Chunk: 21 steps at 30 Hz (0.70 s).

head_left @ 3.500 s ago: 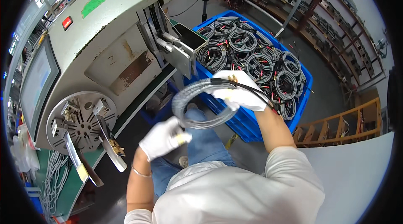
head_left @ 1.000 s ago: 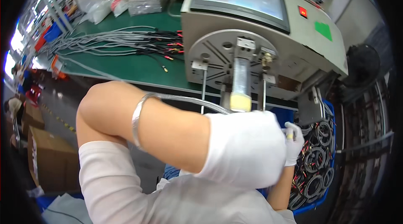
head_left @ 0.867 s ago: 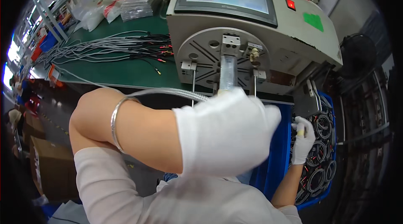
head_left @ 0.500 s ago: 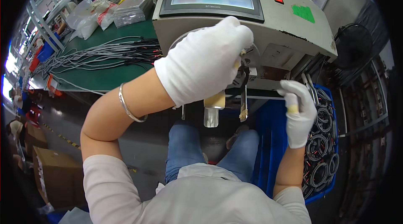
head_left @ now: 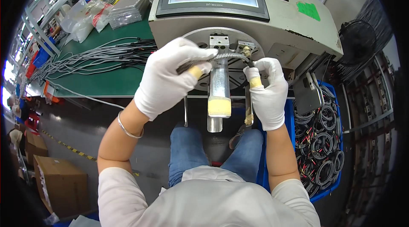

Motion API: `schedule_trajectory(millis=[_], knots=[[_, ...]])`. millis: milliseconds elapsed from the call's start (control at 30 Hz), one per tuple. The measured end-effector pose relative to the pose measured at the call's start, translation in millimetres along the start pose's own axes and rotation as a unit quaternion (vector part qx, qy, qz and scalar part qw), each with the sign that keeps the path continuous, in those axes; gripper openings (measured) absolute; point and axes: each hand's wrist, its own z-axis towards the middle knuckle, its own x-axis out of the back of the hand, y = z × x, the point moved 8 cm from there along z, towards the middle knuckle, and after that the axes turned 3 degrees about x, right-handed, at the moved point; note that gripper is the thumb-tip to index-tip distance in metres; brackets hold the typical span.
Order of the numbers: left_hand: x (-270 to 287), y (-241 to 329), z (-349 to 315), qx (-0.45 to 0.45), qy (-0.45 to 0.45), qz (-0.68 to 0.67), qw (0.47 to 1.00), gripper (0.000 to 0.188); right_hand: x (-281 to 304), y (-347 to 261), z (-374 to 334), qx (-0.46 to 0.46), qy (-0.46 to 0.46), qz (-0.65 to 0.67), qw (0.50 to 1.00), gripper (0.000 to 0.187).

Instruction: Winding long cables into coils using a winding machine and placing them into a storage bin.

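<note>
Head view: from my remote post I'm seeing a beige faceplate machine (head_left: 285, 29) filling twelve o'clock, while a green bench (head_left: 140, 27) is carrying uncoiled grey cables (head_left: 100, 58) at ten. At four, a blue bin (head_left: 326, 191) is holding many coils (head_left: 324, 146), so I'm judging plenty done and plenty left. Near centre, toward twelve, my left hand (head_left: 170, 76) is gripping the braided cable (head_left: 232, 56) and my right hand (head_left: 269, 93) is pinching near its dark end. It's arching across a metal former (head_left: 220, 82); no full turn is showing, so this piece is seeming barely begun. It's looking silvery, ribbed and smoothly bowed, ending just beside a brass-coloured fitting (head_left: 247, 51).
</note>
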Motion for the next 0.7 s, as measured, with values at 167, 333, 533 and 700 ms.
schedule_trajectory(millis=[167,333,533,700], knots=[[-2.5,-23.7,-13.9,0.127,-0.018,-0.14,0.982,0.025,2.6,-6.2,-2.0,0.021,0.038,-0.063,0.997,0.014],[-2.7,-11.8,-4.5,0.03,-0.027,-0.018,0.999,0.02,1.5,-5.1,1.0,0.031,0.069,-0.029,0.997,0.012],[18.1,-72.9,-49.3,0.214,0.056,-0.21,0.952,0.013,2.0,-1.4,7.5,0.072,0.065,-0.017,0.995,0.011],[49.6,-146.3,-129.6,0.366,0.053,-0.241,0.897,0.012,-3.0,6.7,6.9,0.022,0.021,0.009,1.0,0.009]])
